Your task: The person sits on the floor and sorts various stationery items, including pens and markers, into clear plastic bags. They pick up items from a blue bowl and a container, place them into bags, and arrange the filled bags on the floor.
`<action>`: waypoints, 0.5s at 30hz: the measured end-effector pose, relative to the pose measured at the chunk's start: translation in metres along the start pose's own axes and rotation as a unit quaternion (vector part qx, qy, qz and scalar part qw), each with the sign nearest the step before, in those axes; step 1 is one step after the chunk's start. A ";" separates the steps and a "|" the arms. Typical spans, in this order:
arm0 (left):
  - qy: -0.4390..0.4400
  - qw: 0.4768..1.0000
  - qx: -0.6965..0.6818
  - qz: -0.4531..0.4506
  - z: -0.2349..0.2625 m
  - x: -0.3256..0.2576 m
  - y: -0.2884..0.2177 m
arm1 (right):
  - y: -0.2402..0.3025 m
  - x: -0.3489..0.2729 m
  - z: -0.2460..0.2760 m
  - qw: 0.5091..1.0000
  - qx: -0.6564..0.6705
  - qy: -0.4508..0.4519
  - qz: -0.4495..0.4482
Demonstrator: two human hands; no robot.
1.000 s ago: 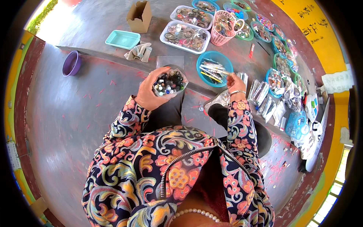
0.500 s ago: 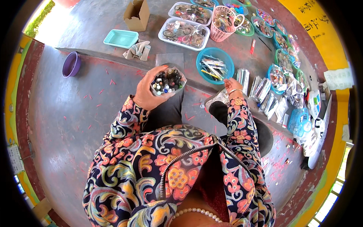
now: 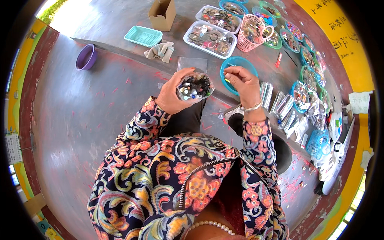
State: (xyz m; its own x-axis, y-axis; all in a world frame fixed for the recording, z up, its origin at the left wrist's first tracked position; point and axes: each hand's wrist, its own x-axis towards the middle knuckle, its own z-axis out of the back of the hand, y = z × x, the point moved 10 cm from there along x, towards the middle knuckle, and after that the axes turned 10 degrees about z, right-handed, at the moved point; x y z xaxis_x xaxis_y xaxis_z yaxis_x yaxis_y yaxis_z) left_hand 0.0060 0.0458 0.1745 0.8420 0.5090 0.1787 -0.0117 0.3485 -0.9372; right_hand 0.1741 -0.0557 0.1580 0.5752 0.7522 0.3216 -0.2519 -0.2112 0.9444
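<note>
Dark handwritten chars. run down the yellow wall (image 3: pixel 334 26) top R; a pale paper (image 3: pixel 360 103) w/ faint writing is stuck lower on that side & a printed sheet (image 3: pixel 13 148) sits far L, too small to make out. L hand (image 3: pixel 174 93) is curled round a clear bag (image 3: pixel 193 100), thumb & fingers partly wrapped; the bag's mouth faces up, packed w/ pens (image 3: pixel 195 85), ends showing, mostly dark, some white, one blue. R hand (image 3: pixel 246 86) is over the near edge of a blue bowl (image 3: pixel 250 66), thumb & forefinger brought together, other fingers curled; can't tell if a pen is pinched there, as a bit of yellow shows just by the fingertips. This hand hides most of the bowl's inside. Flat clear sleeve (image 3: pixel 193 64) lies just beyond the bag, on the ledge (image 3: pixel 120 30). Also up there: crumpled cloth (image 3: pixel 160 52), green tray (image 3: pixel 143 37), cardboard box (image 3: pixel 163 17), white tray (image 3: pixel 210 53) of mixed bits, pink basket (image 3: pixel 244 43) next to it. Silvery packets (image 3: pixel 283 106) line up R of the bowl, near the wrist. Purple basin (image 3: pixel 86 58) is well apart, L, on the floor (image 3: pixel 80 120).
</note>
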 end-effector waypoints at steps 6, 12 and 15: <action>-0.029 0.999 0.018 -0.013 0.008 -0.003 0.001 | 0.079 -0.009 -0.053 0.974 -0.130 0.127 0.132; -0.037 0.999 0.002 0.002 0.012 -0.003 0.006 | 0.097 -0.015 -0.064 0.939 -0.237 0.138 0.205; -0.039 0.999 -0.023 0.017 0.012 -0.003 0.013 | 0.105 -0.018 -0.068 0.926 -0.259 0.135 0.241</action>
State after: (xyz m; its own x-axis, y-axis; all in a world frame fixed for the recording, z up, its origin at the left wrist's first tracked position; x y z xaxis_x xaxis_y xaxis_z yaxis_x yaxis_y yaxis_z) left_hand -0.0030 0.0579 0.1652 0.7974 0.5800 0.1666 -0.0138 0.2936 -0.9558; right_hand 0.0843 -0.0491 0.2472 0.1010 0.7925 0.6015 -0.8077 -0.2877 0.5147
